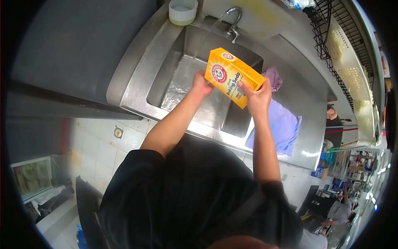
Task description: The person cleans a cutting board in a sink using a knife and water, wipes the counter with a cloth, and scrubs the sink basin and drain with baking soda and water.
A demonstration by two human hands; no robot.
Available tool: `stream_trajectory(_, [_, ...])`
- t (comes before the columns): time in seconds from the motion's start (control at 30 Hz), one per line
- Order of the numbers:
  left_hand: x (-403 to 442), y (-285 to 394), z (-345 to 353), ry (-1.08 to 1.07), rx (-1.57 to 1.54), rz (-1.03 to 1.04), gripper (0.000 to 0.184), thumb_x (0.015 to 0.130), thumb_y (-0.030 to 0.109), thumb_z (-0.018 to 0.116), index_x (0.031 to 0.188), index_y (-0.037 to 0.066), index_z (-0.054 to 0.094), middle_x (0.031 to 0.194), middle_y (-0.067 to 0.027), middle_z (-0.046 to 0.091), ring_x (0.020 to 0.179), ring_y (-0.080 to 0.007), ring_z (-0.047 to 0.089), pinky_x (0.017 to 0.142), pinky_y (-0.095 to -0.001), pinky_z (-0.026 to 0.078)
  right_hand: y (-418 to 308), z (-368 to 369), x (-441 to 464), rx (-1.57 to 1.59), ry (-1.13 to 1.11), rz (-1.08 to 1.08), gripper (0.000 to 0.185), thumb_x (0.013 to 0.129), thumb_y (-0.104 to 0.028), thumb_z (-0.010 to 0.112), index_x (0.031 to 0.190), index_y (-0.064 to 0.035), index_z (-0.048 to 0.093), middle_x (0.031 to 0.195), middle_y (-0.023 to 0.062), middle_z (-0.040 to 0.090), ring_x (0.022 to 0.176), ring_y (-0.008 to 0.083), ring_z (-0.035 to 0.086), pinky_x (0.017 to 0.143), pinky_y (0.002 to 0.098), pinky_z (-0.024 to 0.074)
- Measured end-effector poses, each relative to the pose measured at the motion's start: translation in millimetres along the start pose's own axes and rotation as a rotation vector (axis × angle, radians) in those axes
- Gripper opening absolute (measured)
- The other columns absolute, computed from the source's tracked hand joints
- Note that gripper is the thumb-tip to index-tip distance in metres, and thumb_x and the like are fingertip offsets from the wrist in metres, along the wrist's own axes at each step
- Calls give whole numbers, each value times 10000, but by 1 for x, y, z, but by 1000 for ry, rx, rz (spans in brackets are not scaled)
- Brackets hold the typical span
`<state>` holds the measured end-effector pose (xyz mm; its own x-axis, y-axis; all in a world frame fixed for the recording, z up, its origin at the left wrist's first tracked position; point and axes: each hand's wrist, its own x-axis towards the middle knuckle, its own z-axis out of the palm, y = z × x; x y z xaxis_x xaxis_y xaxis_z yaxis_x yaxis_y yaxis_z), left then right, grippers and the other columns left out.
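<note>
An orange baking soda box (234,79) is tilted above the steel sink (155,89). My left hand (202,84) grips its left end from below, with the fingers partly hidden behind it. My right hand (258,94) is closed round the right end, thumb on the front face. Water runs from the faucet (234,20) into the basin behind the box. To the right of the basin, a purple cloth (284,126) lies on the steel counter, with a smaller mauve cloth (273,79) just beyond my right hand.
A translucent round container (182,12) stands at the sink's back left corner. Black wire racks (327,50) and a white perforated tray (346,54) line the right side. Another person (342,211) is far off at the lower right.
</note>
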<state>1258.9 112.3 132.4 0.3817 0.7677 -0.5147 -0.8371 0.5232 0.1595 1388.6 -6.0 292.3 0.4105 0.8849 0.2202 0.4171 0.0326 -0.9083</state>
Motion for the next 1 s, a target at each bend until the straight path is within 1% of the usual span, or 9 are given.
stream_trajectory(0.1, [2, -4, -2, 93, 2, -14, 365, 994, 170, 305, 1167, -34, 553, 1227, -200, 574, 1177, -319, 556, 1037, -507, 448, -20, -2, 2, -424, -9, -11, 423, 742, -136, 844, 976, 25, 531, 938, 164, 704, 807, 190, 687, 725, 314, 550])
stream_trajectory(0.2, [4, -1, -10, 9, -36, 8, 364, 995, 174, 319, 1192, -27, 550, 1249, -203, 568, 1179, -322, 560, 1029, -507, 458, -1, -2, 3, 66, -22, 26, 441, 725, -151, 856, 978, 16, 534, 921, 154, 702, 771, 188, 685, 716, 306, 551])
stream_trajectory(0.3, [-1, -2, 0, 232, -7, -21, 382, 1000, 190, 321, 1220, -20, 552, 1256, -199, 586, 1163, -327, 584, 1010, -505, 479, -13, -2, 2, -394, 9, -31, 465, 710, -153, 866, 985, 20, 533, 912, 147, 699, 744, 182, 682, 708, 294, 556])
stream_trajectory(0.4, [19, -3, -28, -99, -65, 6, 374, 995, 169, 317, 1237, -69, 472, 1232, -214, 548, 1176, -319, 565, 1009, -484, 487, -6, -3, 0, 76, -50, 93, 513, 693, -223, 877, 1004, 3, 538, 949, 143, 700, 869, 234, 690, 770, 355, 530])
stream_trajectory(0.53, [16, -7, -15, -10, -35, -7, 416, 1006, 218, 300, 1214, -32, 560, 1233, -223, 607, 1123, -341, 613, 1001, -511, 486, -17, 1, 4, -343, -28, 60, 481, 706, -137, 870, 1009, 31, 536, 925, 138, 692, 811, 175, 675, 724, 299, 550])
stream_trajectory(0.73, [29, 0, -17, 5, -45, -1, 211, 955, 111, 325, 994, -14, 492, 1041, -160, 562, 1031, -321, 594, 940, -482, 503, 33, -11, 10, -54, -62, 76, 385, 803, -112, 783, 1067, 41, 548, 985, 131, 688, 865, 197, 683, 765, 317, 560])
stream_trajectory(0.8, [12, 2, -15, 122, -58, 52, 172, 937, 97, 355, 984, -21, 471, 1062, -177, 541, 1067, -340, 571, 978, -519, 491, 74, -23, 4, 668, -54, 277, 344, 874, -67, 676, 1167, 56, 544, 1054, 139, 674, 924, 222, 682, 787, 336, 570])
stream_trajectory(0.87, [-11, 7, 4, 105, -130, 33, 220, 923, 87, 376, 1052, -69, 461, 1136, -213, 518, 1134, -369, 535, 1051, -559, 448, 118, -24, -5, 720, -21, 325, 378, 945, -155, 594, 1269, 29, 529, 1170, 143, 653, 1012, 256, 667, 869, 401, 557])
stream_trajectory(1.0, [-21, 2, 17, 48, -111, -20, 306, 898, 45, 396, 1152, -107, 476, 1188, -220, 509, 1210, -367, 510, 1088, -538, 436, 176, -7, -30, 1331, -24, 576, 544, 979, -518, 455, 1326, -111, 551, 1272, 65, 642, 1093, 286, 637, 975, 473, 487])
